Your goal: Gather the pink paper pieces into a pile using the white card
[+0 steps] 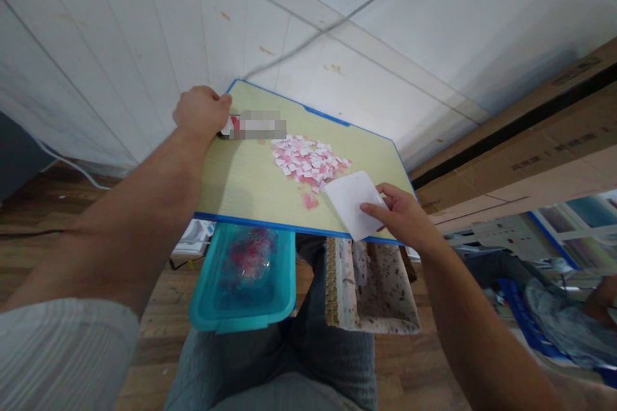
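Observation:
My left hand (202, 110) is closed at the upper left edge of a pale yellow board (231, 186) with a blue rim, and seems to grip that edge. Right beside it on the board lies a flat dark-edged object (225, 128), its face mostly blurred out. My right hand (398, 213) pinches a white sheet of paper (355, 204) between thumb and fingers, over the board's near right part. A heap of small white and pink paper squares (311, 162) lies mid-board, left of the sheet. One pink piece (310, 200) lies apart, below the heap.
Under the near edge stand a teal plastic tub (202, 308) holding clear and reddish plastic and a fabric-lined basket (385, 324). A white wall (270, 19) with a cable rises behind. Cardboard boxes (511, 154) stand right. Another person's hand (602, 302) shows far right.

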Available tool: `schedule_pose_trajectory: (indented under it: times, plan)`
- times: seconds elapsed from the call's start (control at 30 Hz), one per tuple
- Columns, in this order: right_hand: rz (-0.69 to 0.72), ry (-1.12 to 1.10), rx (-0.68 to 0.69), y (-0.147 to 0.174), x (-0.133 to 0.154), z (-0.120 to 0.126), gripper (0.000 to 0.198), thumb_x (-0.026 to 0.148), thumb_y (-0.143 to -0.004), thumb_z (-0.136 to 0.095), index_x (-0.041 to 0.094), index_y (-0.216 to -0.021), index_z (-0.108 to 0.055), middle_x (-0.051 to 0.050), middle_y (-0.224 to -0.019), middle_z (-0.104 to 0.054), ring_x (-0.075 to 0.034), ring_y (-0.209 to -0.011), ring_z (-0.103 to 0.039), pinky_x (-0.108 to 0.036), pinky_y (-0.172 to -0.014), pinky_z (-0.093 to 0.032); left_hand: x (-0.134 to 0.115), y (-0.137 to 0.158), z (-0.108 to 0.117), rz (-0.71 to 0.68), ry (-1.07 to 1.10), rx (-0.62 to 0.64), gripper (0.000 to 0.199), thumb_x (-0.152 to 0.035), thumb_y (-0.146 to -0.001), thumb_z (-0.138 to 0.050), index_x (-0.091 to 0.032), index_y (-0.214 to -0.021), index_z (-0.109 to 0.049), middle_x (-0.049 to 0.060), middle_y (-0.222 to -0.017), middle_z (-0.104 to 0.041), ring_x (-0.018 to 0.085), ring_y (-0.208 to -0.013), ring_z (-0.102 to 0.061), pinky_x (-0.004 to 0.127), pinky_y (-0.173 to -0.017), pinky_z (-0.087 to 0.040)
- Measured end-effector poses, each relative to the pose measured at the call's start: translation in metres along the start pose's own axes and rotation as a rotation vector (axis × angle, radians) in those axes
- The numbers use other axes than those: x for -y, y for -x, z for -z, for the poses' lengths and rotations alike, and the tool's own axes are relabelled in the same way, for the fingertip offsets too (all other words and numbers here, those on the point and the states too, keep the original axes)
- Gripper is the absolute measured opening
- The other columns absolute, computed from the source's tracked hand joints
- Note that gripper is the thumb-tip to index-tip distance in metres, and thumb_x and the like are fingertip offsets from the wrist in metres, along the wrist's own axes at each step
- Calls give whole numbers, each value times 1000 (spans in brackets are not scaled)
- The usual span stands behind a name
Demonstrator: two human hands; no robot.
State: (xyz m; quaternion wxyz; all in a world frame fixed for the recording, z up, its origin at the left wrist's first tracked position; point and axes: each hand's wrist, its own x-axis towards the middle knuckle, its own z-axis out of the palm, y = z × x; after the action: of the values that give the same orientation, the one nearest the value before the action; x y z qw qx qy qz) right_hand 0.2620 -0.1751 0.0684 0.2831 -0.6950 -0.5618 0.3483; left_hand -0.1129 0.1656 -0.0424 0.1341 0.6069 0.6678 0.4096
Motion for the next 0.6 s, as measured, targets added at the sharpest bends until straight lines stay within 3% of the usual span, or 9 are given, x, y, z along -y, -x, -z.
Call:
schedule_pose_trajectory:
  times: [0.03,0.1,0.33,0.53,0.6]
  plan:
    - [17,56,-5,-4,1,-3,31,46,-81,-74,22,-94,-58,1,-70,-67,-18,-57,-62,-28,-49,-49,-2,1,1,108,32,1,59,-58,-88,-68,1,-95,-66,18,-117,-70,22,-109,-56,58,-108,-39]
    - [53,153,-20,-11,2,-10,27,44,-83,-71,22,-93,-60,0,-71,-66,-18,-59,-61,-28,-51,-47,-6,4,4,145,80,5,59,-58,-85,-71,0,-95,-66,19,-118,-70,22,-110,-55,58,-110,-36]
    - [152,320,-8,-30,-1,-15,24,40,-83,-68,21,-96,-67,-4,-84,-69,-22,-77,-64,-29,-62,-46,-8,5,4,120,4,-15,56,-58,-86,-68,-4,-96,-68,14,-110,-72,18,-99,-54,52,-104,-41]
    - [139,272,25,-29,2,-13,28,42,-82,-69,20,-98,-67,-3,-83,-69,-21,-77,-63,-29,-63,-46,-8,6,4,146,55,-6,54,-54,-85,-70,-2,-98,-69,18,-113,-71,21,-101,-54,56,-103,-37]
    - [124,248,47,-25,1,-13,28,43,-83,-69,20,-99,-66,-2,-84,-70,-21,-76,-63,-29,-64,-45,-7,6,4,57,3,15,53,-53,-90,-64,-2,-102,-69,18,-113,-71,19,-100,-54,53,-101,-39]
